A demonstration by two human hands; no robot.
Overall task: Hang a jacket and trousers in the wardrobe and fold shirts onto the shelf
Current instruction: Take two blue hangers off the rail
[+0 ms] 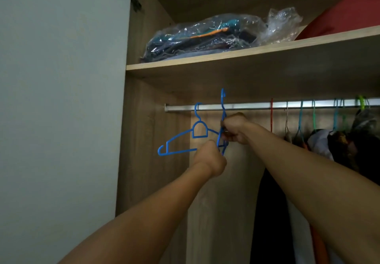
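Note:
Two blue plastic hangers are at the left end of the metal wardrobe rail (246,106). One blue hanger (181,140) hangs by its hook on the rail, facing me. A second blue hanger (223,107) is turned edge-on, its hook raised above the rail. My right hand (236,129) grips this second hanger just under the rail. My left hand (209,157) holds the hangers lower down, where they cross. No jacket, trousers or shirts to be put away are in view.
The wooden shelf (205,61) above the rail carries a clear plastic bag of clothes (205,37) and a red bundle (345,16). Several clothes on coloured hangers (329,140) fill the rail's right part. The grey wardrobe door (61,99) stands open at the left.

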